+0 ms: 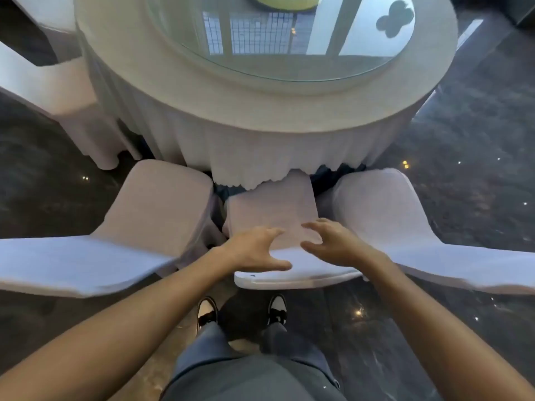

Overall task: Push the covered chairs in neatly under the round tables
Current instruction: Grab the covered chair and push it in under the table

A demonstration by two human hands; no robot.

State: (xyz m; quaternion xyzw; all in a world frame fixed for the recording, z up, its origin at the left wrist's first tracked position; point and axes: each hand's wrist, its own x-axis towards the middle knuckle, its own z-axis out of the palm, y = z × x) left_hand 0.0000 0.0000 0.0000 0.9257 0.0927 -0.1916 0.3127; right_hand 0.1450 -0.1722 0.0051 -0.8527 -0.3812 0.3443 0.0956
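The middle covered chair (272, 206) stands straight ahead of me, its seat front tucked just beneath the hem of the skirted cloth on the round counter (260, 91), its backrest top running under my hands. Both hands are spread wide and hold nothing: my left hand (254, 250) hovers over the left part of the backrest top, fingers splayed, and my right hand (333, 244) hovers just beside it over the right part. Whether any fingertip touches the fabric, I cannot tell.

The loose white cover looks soft and likely to slide over the frame beneath, so I judge the firm place for a grip to be the stiff top rail of the back, one hand to each side, to keep the push square. The chair should be light enough to glide, though the dark glossy floor (463, 140) may let the legs skate sideways, and the seat could snag the hanging cloth.

A second covered chair (162, 204) stands angled to the left and a third (376, 204) to the right, both close beside the middle one and set further out from the counter. A fourth chair (58, 91) sits further round on the left. A glass turntable (278, 33) lies on the counter, and my shoes (207, 311) stand just behind the chair back.
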